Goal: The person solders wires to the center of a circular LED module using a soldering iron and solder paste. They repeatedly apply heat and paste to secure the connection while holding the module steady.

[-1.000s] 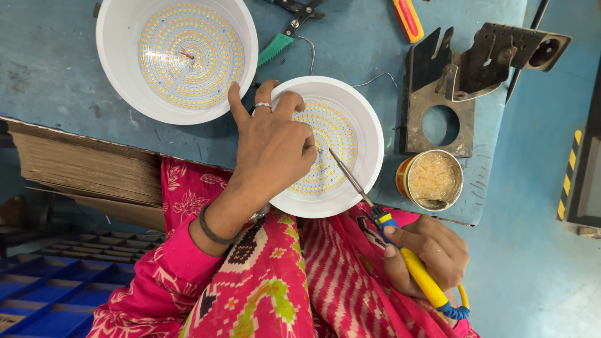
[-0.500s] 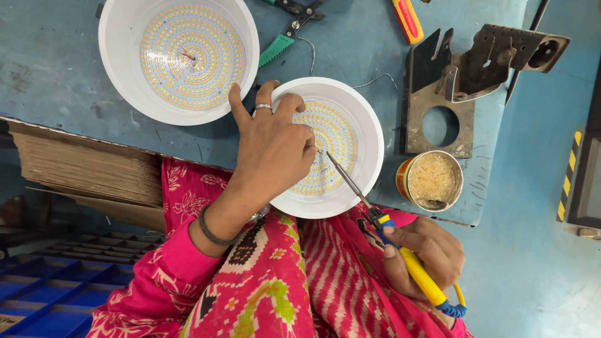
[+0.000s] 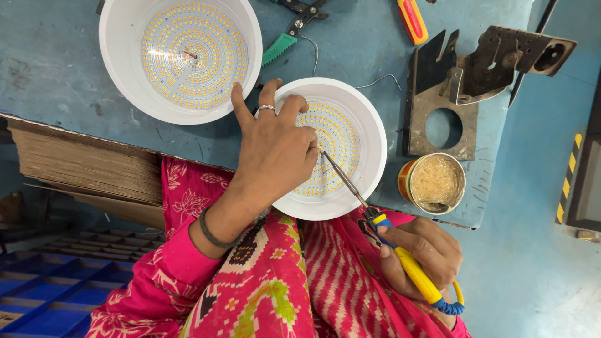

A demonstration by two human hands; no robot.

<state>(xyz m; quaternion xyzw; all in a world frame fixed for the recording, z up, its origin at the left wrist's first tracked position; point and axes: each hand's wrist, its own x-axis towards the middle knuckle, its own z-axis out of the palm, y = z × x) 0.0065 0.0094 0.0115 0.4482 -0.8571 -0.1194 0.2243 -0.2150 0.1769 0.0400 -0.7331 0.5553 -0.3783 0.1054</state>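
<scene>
Our left hand (image 3: pixel 275 150) pressed flat on the white LED lamp housing (image 3: pixel 369 134) while our right hand (image 3: pixel 421 256) gripped the soldering iron (image 3: pixel 375 219), mid-solder; a steady tip seemed needed next.

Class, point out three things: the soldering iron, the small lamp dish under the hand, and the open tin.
soldering iron (image 3: pixel 413 270), head view, yellow handle.
small lamp dish (image 3: pixel 369 134), head view, white rim.
open tin (image 3: pixel 433 181), head view, yellowish contents.

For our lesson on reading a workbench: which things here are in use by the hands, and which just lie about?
In use:
left hand resting on the smaller white LED lamp
right hand holding the soldering iron, tip on that lamp's board

Lying about:
larger LED lamp
tin of flux
green-handled pliers
red screwdriver
metal bracket
</scene>
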